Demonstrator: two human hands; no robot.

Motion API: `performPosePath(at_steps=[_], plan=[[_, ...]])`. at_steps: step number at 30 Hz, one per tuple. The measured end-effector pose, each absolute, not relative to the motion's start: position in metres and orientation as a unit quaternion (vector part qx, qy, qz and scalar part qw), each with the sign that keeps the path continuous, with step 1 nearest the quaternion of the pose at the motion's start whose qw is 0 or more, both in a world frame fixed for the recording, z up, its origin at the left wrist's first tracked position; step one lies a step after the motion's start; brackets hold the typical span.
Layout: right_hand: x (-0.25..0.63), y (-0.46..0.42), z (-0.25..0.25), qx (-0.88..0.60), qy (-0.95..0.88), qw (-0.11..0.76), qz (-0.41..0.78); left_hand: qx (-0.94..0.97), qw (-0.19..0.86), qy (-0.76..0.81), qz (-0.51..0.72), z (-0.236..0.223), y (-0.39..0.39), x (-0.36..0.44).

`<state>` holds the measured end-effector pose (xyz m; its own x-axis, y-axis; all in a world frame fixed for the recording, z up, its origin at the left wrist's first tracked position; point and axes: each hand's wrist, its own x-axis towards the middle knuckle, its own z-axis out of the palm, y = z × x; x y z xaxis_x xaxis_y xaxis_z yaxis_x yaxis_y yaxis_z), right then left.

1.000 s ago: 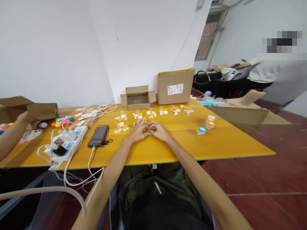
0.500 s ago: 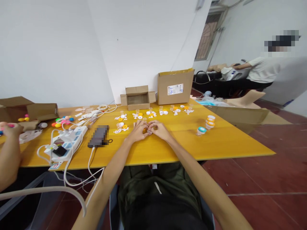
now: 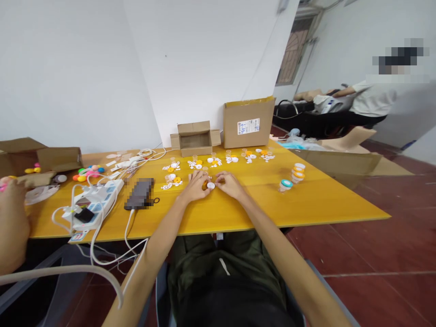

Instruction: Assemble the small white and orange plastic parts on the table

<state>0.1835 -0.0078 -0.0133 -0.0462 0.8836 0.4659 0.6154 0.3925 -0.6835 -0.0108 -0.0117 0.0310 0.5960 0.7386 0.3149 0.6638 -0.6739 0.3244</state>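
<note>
My left hand (image 3: 194, 186) and my right hand (image 3: 229, 184) rest on the yellow table (image 3: 238, 206), fingertips close together. Between them lies a small white round cap (image 3: 210, 185) beside a small orange piece (image 3: 205, 184). The fingers of both hands are curled in a pinch around these small parts; what exactly each one grips is too small to tell. Beyond my hands, several small white and orange caps and clear cups (image 3: 218, 161) lie in a row.
A blurred dark phone (image 3: 139, 193) and a white power strip with cables (image 3: 93, 202) lie to the left. Two cardboard boxes (image 3: 195, 137) (image 3: 249, 116) stand at the back. Stacked lidded cups (image 3: 293, 175) sit to the right. Another person's arm (image 3: 12, 218) is at the far left, a seated person (image 3: 369, 102) far right.
My hands have parted slightly, and a white cap now shows between them. The other person's arm at the left has drawn back from the open box toward the table's near edge.
</note>
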Motion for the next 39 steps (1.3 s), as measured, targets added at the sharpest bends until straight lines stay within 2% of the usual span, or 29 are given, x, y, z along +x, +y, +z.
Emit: performPosePath(at_steps=[16, 39], plan=[[0.179, -0.014, -0.003, -0.453, -0.742, 0.47, 0.153, 0.895, 0.066, 0.377, 0.227, 0.025, -0.007, -0.013], [0.178, -0.015, 0.001, -0.431, -0.752, 0.469, 0.17, 0.896, 0.067, 0.368, 0.237, 0.027, -0.008, -0.012]])
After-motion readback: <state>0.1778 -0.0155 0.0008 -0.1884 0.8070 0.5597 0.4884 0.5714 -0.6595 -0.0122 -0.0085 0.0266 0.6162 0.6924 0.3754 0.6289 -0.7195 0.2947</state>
